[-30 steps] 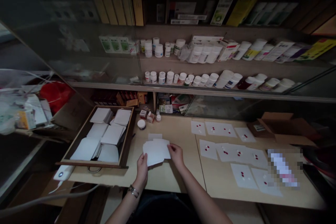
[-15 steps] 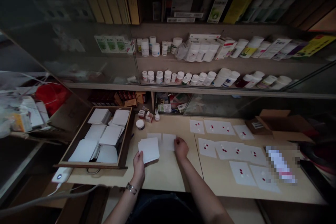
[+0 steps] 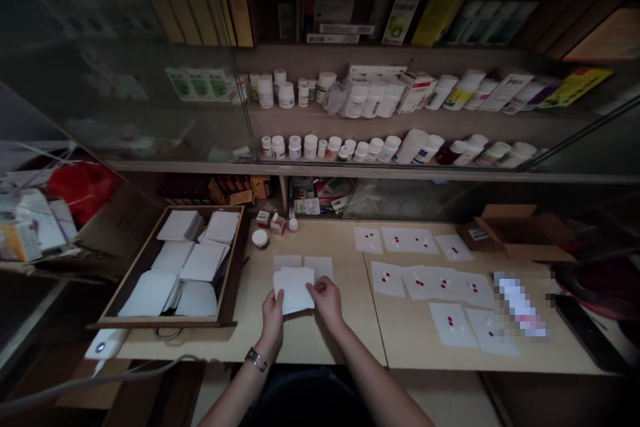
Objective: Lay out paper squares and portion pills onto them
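Observation:
A small stack of white paper sheets (image 3: 295, 290) is held between my two hands above the front of the table. My left hand (image 3: 273, 313) grips its lower left edge, thumb on top. At the right edge, my right hand (image 3: 326, 300) pinches the paper between thumb and fingers; whether it has one sheet or several I cannot tell. Behind the stack, two single white sheets lie flat on the table: a left sheet (image 3: 287, 260) and a right sheet (image 3: 323, 265), both partly covered from view.
An open wooden drawer tray (image 3: 227, 293) with piles of white paper sits at left. Small jars (image 3: 260, 238) stand behind. At right lie several papers with red and white pills (image 3: 444, 280), a cardboard box (image 3: 525, 230) and a dark phone-like object (image 3: 585, 330). Medicine bottles (image 3: 310, 145) line the shelves.
My right hand has left the right-hand sheet on the table and come back left to the stack's edge. My left hand has moved slightly right with the stack. The view has shifted a little.

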Available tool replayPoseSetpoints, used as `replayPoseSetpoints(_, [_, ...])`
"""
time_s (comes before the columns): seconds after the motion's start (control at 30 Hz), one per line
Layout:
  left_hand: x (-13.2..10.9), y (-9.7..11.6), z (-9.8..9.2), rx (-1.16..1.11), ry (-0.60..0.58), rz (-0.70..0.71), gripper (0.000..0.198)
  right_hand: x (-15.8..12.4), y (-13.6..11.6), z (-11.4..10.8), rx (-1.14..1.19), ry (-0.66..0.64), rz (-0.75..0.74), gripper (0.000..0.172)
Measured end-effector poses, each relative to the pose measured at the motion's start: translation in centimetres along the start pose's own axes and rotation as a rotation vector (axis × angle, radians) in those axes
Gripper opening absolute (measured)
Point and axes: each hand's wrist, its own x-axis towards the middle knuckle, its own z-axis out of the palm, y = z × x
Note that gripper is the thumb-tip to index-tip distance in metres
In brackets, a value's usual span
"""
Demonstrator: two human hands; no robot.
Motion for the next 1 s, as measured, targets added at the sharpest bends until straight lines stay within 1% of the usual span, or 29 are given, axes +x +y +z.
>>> replayPoseSetpoints(0.07, [-0.1,0.1,0.1,-0.010,-0.024,-0.020,0.053,0.4,0.4,-0.2,0.082,0.017,0.033,0.030])
replayPoseSetpoints(0.23, [-0.4,0.3,0.1,0.000,-0.056,-0.046,0.054,0.8,0.9,-0.7,0.206,-0.074,0.086,0.035])
replayPoseSetpoints(0.5, [-0.7,0.5,-0.5,0.116,-0.080,-0.122,0.061,0.4,0.8,-1.2,0.160,-0.103,0.050,0.029])
replayPoseSetpoints(0.63, [-0.6,0.4,-1.0,0.128,-0.110,-0.127,0.059,0.5,1.2,-1.2,0.111,-0.159,-0.033,0.035])
replayPoseSetpoints(0.7, [-0.4,0.2,-1.2,0.104,-0.107,-0.112,0.058,0.8,1.5,-1.5,0.091,-0.151,-0.047,0.040])
replayPoseSetpoints(0.77, [-0.2,0.1,-1.5,0.062,-0.082,-0.083,0.058,1.7,1.9,-2.6,0.076,-0.102,-0.040,0.042])
replayPoseSetpoints(0.8, [-0.1,0.0,-1.6,0.042,-0.064,-0.073,0.057,2.4,2.2,-3.6,0.066,-0.069,-0.034,0.043])
replayPoseSetpoints(0.93, [0.2,-0.2,-2.0,0.009,-0.015,-0.095,0.057,6.3,4.0,-9.1,-0.006,0.065,0.014,0.050])
replayPoseSetpoints(1.0, [0.3,-0.2,-2.1,0.001,0.000,-0.110,0.054,8.0,5.1,-11.6,-0.072,0.106,0.038,0.048])
